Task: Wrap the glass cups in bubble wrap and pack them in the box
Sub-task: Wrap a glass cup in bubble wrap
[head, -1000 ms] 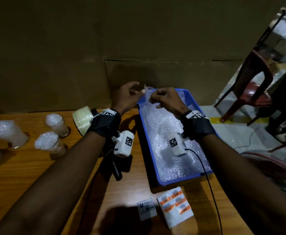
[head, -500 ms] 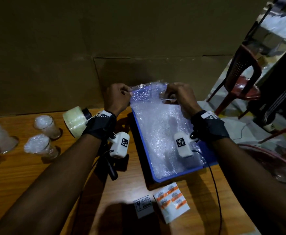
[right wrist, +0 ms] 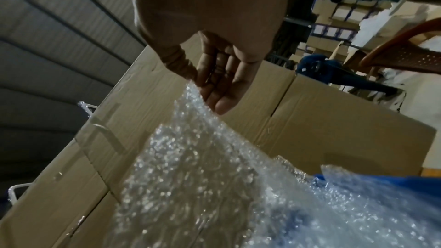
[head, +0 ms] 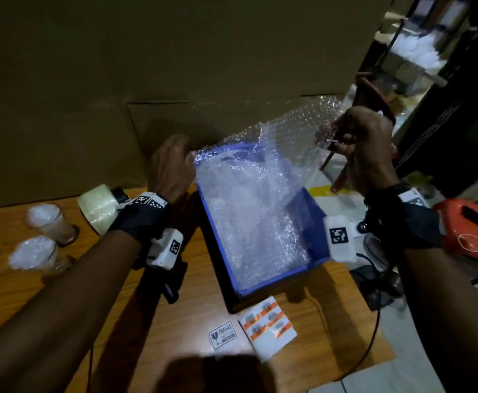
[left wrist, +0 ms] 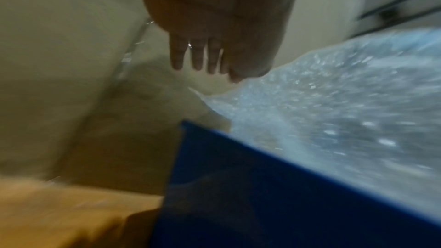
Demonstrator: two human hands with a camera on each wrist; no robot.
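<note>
A clear bubble wrap sheet (head: 263, 177) rises out of the blue bin (head: 311, 219), which stands on the wooden table. My left hand (head: 175, 165) pinches the sheet's left corner at the bin's far left edge; the left wrist view shows the thumb (left wrist: 241, 74) on the wrap's edge (left wrist: 334, 91). My right hand (head: 356, 143) is raised higher, beyond the bin's right side. It pinches the other corner between thumb and fingers (right wrist: 203, 80), with the sheet (right wrist: 190, 176) hanging below. Two glass cups (head: 50, 219) (head: 33, 253) with wrap stuffed inside stand at the table's left.
A tape roll (head: 97, 208) lies behind my left wrist. A fragile label (head: 222, 334) and a sticker sheet (head: 266, 324) lie in front of the bin. Cardboard panels (head: 175, 66) wall off the back. A red chair (head: 374, 92) and an orange object (head: 470, 225) are to the right.
My hands have drawn apart. The right hand has gone up and to the right with its corner, and the wrap now spreads wide above the bin.
</note>
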